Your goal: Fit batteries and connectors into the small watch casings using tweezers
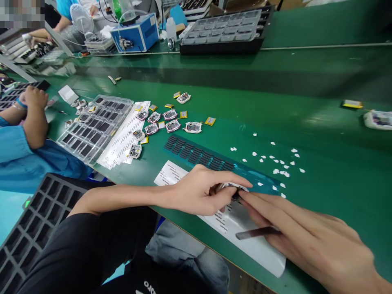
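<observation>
Fingers of the left hand pinch a small white module at the table's near edge; the right hand, touching it from the right, clasps a dark tool lying lengthwise toward it.

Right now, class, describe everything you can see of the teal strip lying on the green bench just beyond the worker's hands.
The teal strip is a long, thin, glossy sheet, plastic film by its look, lying flat on the green bench and running at a slant from upper left to lower right. Rows of small dark rectangular pads cover its left part; its right part is mostly bare. The left hand covers part of its near edge. Small white scraps lie scattered beside its far end, a few on it.
</observation>
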The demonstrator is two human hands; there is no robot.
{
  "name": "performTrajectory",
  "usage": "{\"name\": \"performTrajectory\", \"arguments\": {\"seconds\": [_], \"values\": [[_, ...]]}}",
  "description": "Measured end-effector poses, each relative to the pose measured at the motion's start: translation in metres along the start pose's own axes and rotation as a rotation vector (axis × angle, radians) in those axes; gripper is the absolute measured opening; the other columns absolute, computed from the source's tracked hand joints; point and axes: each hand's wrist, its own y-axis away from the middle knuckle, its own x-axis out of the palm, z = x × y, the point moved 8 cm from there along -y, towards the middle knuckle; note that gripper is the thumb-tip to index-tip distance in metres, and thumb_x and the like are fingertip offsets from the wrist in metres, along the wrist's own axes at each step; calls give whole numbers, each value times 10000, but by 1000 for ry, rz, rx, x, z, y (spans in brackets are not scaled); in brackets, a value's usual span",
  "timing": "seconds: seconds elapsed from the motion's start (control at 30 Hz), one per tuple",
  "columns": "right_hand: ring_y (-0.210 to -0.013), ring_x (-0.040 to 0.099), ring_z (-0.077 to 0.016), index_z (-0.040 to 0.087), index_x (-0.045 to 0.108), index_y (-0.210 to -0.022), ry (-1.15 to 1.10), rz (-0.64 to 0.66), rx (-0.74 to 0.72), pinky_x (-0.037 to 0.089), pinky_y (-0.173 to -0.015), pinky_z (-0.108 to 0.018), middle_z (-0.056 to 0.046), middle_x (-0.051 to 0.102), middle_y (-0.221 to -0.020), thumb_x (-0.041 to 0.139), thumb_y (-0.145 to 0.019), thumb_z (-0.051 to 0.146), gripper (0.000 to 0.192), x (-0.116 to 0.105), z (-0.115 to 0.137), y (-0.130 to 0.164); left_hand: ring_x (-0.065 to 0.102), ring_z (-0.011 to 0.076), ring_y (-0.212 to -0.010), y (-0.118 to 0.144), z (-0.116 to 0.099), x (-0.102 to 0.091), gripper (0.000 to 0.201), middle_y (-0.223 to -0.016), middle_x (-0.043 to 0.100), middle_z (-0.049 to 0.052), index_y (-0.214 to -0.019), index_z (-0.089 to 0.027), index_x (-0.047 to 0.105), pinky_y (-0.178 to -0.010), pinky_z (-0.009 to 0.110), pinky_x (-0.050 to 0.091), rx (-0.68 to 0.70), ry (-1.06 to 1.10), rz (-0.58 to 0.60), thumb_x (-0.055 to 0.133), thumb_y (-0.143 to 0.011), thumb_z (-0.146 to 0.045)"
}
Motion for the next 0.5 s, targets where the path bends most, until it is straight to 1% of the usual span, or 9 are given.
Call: {"name": "performTrajectory", "arguments": {"seconds": [0.07, 0.1, 0.17, 0.23, 0.37, 0.43, 0.5], "values": [[-786, 767, -95, 261, 616, -1391, -10, -27, -32, 572, -633, -191, 28, 824, -1071, 485, -1011, 64, 448, -4, 0, -6, 634, 106, -482, -1, 3, 0, 359, -557, 659, -9, -1240, -95, 732, -468, 166, 466, -89, 102, 31, 510, -978, -200], [-789, 767, -91, 249, 640, -1339, -11, -57, -18, 564, -618, -185, 25, 825, -1046, 514, -998, 55, 412, -6, -2, -8, 651, 110, -491, -2, 4, 0, 345, -548, 648, -18, -1228, -106, 732, -470, 162, 476, -114, 138, 40, 517, -973, -193], [-780, 763, -79, 256, 673, -1231, -22, -98, 19, 529, -552, -181, 34, 820, -997, 559, -988, 66, 328, -9, -5, -11, 655, 114, -485, -3, 7, 0, 323, -529, 624, -33, -1202, -119, 732, -464, 161, 482, -147, 180, 45, 527, -958, -173], [-765, 755, -64, 259, 678, -1158, -45, -108, 40, 493, -508, -180, 40, 815, -977, 558, -991, 59, 287, -8, -7, -13, 642, 117, -465, -3, 11, 1, 321, -522, 616, -33, -1198, -112, 726, -449, 169, 471, -165, 206, 40, 523, -957, -170], [-766, 754, -61, 248, 671, -1120, -49, -128, 52, 506, -546, -175, 40, 809, -942, 508, -995, 21, 306, -7, -8, -14, 597, 108, -435, -4, 10, 1, 297, -504, 584, -36, -1166, -89, 718, -418, 173, 428, -137, 212, 16, 533, -971, -216], [-759, 755, -64, 246, 672, -1115, -51, -137, 56, 511, -552, -177, 40, 808, -927, 518, -1001, 38, 283, -8, -8, -15, 545, 83, -409, -4, 8, -1, 261, -511, 572, -47, -1136, -97, 714, -402, 166, 390, -116, 173, -6, 558, -962, -213], [-754, 755, -69, 266, 682, -1136, -57, -140, 71, 512, -548, -186, 52, 809, -929, 559, -1004, 65, 270, -8, -8, -15, 545, 79, -413, -4, 8, -1, 239, -528, 566, -52, -1130, -110, 695, -403, 165, 386, -119, 187, -3, 552, -966, -208]]}}
